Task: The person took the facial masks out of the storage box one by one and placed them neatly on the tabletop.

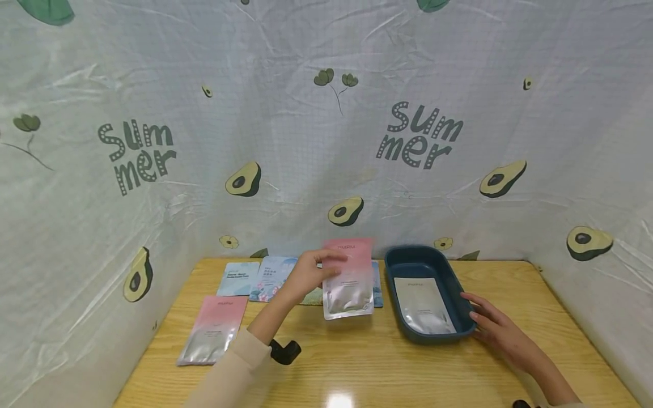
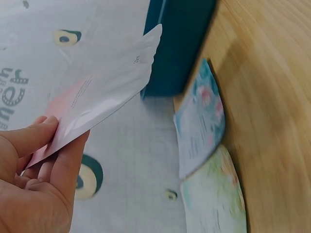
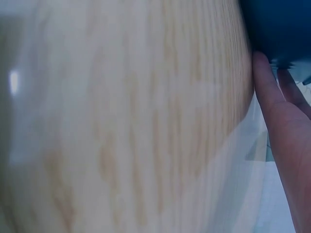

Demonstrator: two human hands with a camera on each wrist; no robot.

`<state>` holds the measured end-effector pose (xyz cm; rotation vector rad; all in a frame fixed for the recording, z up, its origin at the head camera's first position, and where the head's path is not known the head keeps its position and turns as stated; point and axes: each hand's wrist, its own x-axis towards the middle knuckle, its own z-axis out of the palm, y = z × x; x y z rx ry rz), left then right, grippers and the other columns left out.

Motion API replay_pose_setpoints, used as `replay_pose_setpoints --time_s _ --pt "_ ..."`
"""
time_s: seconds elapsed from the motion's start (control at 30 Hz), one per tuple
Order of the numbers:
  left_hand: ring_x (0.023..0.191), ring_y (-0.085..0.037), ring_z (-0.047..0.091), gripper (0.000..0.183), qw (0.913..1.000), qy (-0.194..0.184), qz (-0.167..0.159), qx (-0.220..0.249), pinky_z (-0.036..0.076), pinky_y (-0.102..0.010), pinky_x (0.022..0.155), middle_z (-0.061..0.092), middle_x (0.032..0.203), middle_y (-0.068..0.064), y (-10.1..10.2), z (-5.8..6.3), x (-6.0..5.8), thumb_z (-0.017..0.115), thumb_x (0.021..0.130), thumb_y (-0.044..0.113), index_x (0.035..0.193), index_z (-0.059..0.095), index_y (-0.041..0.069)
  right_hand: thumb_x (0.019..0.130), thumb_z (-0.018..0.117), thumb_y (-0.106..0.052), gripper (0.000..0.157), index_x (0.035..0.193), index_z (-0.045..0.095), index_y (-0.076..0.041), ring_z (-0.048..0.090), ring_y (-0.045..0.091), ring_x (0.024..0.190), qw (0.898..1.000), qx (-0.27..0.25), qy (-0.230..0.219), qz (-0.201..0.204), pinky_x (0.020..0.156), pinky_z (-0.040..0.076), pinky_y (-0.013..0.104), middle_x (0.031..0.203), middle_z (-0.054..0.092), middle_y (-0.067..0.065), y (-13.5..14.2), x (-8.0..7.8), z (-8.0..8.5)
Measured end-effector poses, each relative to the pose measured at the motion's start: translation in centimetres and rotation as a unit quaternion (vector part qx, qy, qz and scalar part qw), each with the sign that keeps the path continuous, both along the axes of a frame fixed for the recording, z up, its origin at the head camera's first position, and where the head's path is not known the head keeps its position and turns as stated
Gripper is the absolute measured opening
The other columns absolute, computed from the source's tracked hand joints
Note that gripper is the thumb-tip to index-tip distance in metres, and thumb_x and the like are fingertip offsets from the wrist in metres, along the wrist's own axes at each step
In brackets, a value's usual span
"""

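Observation:
My left hand [image 1: 312, 273] pinches a pink and silver sheet mask packet [image 1: 352, 283] by its side, thumb against fingers. It is held up in front of the flat packets at the back of the table. In the left wrist view the packet's pale back [image 2: 109, 92] shows, tilted. My right hand [image 1: 497, 328] touches the right outer side of a dark blue bin [image 1: 425, 339], its fingers fairly straight along the wall. A cream and silver mask packet [image 1: 423, 306] lies inside the bin. In the right wrist view, fingertips [image 3: 262, 63] press against the bin wall.
Another pink and silver packet [image 1: 211, 331] lies at the table's left. Light blue packet [image 1: 240, 277] and floral packet [image 1: 272, 275] lie along the back, with more behind the held packet. A white printed curtain [image 1: 296, 147] surrounds the wooden table [image 1: 357, 362].

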<state>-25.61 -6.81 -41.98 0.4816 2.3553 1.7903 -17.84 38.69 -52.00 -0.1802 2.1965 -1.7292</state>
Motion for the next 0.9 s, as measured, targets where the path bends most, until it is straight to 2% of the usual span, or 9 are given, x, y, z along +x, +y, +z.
replay_pose_setpoints --time_s 0.13,0.37,0.5,0.57,0.77,0.9 --pt "0.082 -0.019 0.067 0.028 0.9997 -0.012 0.018 -0.011 0.059 -0.034 0.063 0.067 0.123 -0.013 -1.9 -0.3 0.3 0.071 0.094 0.002 0.120 0.076 0.011 0.112 0.041 -0.028 0.058 0.163 0.018 -0.011 0.046 -0.014 0.118 1.000 -0.004 0.002 0.005 0.105 0.046 0.053 0.164 0.009 0.027 0.0 0.1 0.1" --pt "0.088 -0.020 0.066 0.028 0.9985 -0.016 0.036 -0.037 0.059 -0.034 0.066 0.065 0.128 -0.015 -5.2 -0.9 0.9 0.070 0.094 0.000 0.119 0.076 0.009 0.111 0.042 -0.027 0.058 0.163 0.019 -0.012 0.044 -0.017 0.117 1.000 -0.002 0.004 0.004 0.106 0.044 0.058 0.165 0.005 0.027 0.0 0.2 0.1" --pt "0.091 -0.019 0.064 0.028 0.9966 -0.024 0.053 -0.058 0.059 -0.033 0.068 0.062 0.134 -0.013 -7.4 -1.0 1.5 0.070 0.093 -0.001 0.118 0.076 0.010 0.112 0.042 -0.026 0.058 0.163 0.018 -0.012 0.044 -0.017 0.118 1.000 -0.008 0.004 0.008 0.105 0.047 0.050 0.165 0.005 0.027 -0.1 0.1 0.2" --pt "0.087 -0.019 0.063 0.028 0.9958 -0.030 0.059 -0.064 0.059 -0.034 0.065 0.062 0.134 -0.014 -8.5 -1.1 1.9 0.071 0.093 -0.001 0.119 0.076 0.008 0.112 0.042 -0.026 0.058 0.163 0.018 -0.012 0.044 -0.016 0.119 1.000 -0.010 0.005 0.009 0.105 0.048 0.048 0.165 0.005 0.027 -0.1 0.0 0.2" --pt "0.077 -0.017 0.061 0.030 0.9946 -0.053 0.060 -0.065 0.056 -0.034 0.058 0.060 0.134 -0.019 -11.5 -1.5 2.8 0.069 0.093 -0.002 0.122 0.073 0.003 0.111 0.042 -0.026 0.058 0.163 0.019 -0.012 0.043 -0.017 0.118 1.000 -0.007 0.007 0.005 0.105 0.046 0.052 0.166 0.005 0.027 -0.1 0.0 0.2" --pt "0.071 -0.015 0.058 0.032 0.9930 -0.095 0.046 -0.054 0.053 -0.030 0.056 0.059 0.134 -0.018 -13.3 -2.2 3.5 0.068 0.093 -0.002 0.125 0.070 0.001 0.111 0.043 -0.026 0.058 0.162 0.019 -0.011 0.046 -0.016 0.118 1.000 -0.002 0.005 0.001 0.106 0.046 0.053 0.165 0.007 0.028 -0.1 0.1 0.0"
